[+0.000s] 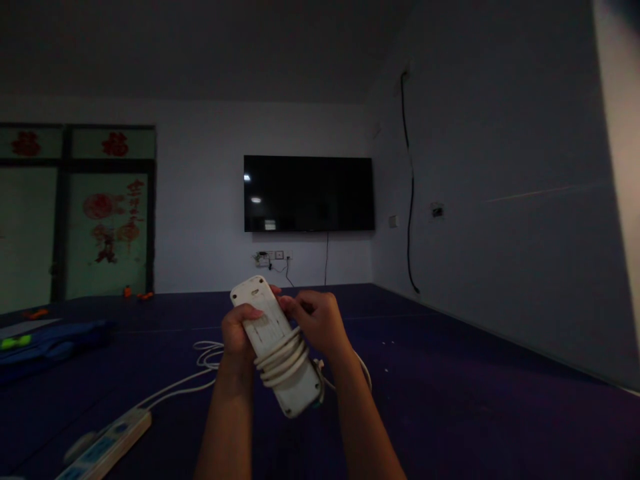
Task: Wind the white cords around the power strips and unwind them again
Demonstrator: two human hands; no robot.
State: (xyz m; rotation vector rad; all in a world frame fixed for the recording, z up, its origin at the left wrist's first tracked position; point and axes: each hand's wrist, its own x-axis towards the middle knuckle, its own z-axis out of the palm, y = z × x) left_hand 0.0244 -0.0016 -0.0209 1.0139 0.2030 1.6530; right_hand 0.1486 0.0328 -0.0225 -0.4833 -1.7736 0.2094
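Power strip (pixel 267 327) is held in the air above the dark purple surface (pixel 450 400), tilted, with its back side and screw holes turned to the person. The left hand (pixel 240 330) grasps its upper part, the thumb pressed flat on the back and the other fingers mostly hidden behind. The right hand (pixel 320 320) is at the right edge of the strip with bent fingers, thumb and forefinger close together; I cannot tell if they pinch cord or only touch the casing. Several turns of white cord (pixel 283 361) lie around the lower half, side by side, and in my judgement this is the weak place: if the tension is lost, the turns could slide off the lower end, because the strip slopes downward there. A loose part of the cord passes behind the right wrist, so it could catch on the forearm and pull the turns out of order. If the left thumb slips on the smooth plastic, the strip could drop. Around it, a second power strip (pixel 113 443) lies at the lower left, and its cable (pixel 175 387) runs toward the left forearm, with loops just beside it, where the two cords could become tangled. Further left there is blue cloth (pixel 55 347) with a yellow-green object (pixel 15 342) near it. The wall-mounted television (pixel 310 193) and the hanging black cable (pixel 412 220) are well apart and obstruct nothing.
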